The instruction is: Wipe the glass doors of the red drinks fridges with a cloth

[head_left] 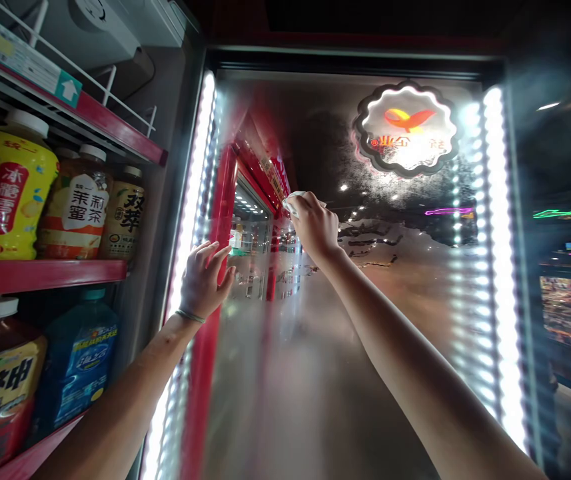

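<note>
I see the right hand (316, 223) clutching what's probably a white cloth (290, 205) at the glass door (310, 373), left hand (205, 281) spread at eight o'clock.

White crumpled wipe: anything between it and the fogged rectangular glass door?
Nothing visible: the right hand holds the white crumpled wipe up at the partly fogged glass door; the left hand is lower left, clear of it.

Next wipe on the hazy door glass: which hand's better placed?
Right hand, probably: it already grips the white cloth up at the door glass. The left hand is spread open, no cloth visible, off by the left light strip.
</note>
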`<state>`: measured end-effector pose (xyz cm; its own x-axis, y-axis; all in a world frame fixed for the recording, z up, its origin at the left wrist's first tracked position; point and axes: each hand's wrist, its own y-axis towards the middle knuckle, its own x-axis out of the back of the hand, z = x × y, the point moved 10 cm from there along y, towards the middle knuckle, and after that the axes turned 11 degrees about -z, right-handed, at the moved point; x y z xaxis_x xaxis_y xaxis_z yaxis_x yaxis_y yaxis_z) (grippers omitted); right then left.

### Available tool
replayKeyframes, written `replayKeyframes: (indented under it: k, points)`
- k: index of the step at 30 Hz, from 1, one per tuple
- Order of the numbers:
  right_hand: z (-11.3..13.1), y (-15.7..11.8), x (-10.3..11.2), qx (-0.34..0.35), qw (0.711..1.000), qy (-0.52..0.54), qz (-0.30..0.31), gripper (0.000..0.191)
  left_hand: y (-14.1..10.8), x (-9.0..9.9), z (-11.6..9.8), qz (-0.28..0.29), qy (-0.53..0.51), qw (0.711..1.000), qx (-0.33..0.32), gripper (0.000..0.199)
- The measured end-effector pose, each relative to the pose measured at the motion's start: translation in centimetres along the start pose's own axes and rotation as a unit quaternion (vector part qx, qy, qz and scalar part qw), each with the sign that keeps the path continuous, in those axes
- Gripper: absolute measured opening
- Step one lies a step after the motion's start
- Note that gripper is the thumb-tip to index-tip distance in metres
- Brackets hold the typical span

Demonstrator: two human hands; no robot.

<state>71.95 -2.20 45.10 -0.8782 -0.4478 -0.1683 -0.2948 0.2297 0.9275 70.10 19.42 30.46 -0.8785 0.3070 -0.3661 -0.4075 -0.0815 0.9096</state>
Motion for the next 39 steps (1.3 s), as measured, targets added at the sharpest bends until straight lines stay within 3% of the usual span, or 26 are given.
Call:
replayKeyframes:
  k: [4,11,23,39]
  points:
    - [0.1,-0.1,0.3,-0.004,1.0,-0.009,-0.015,0.029,0.0,0.1,-0.2,-0.005,0.009,1.0,-0.013,0.048]
    - [0.5,-0.3,0.0,-0.002,0.999,-0.035,0.014,0.025,0.1,0.2,-0.7,-0.005,0.029,0.999,-0.036,0.047]
    - [0.6,-0.5,0.1,-0.007,1.0,-0.03,-0.004,0.025,0.1,0.1,-0.3,-0.003,0.01,1.0,-0.015,0.048]
    - [1.0,-0.2,-0.4,-0.007,0.999,-0.032,0.025,0.026,0.2,0.1,-0.7,-0.004,0.037,0.999,-0.03,0.046]
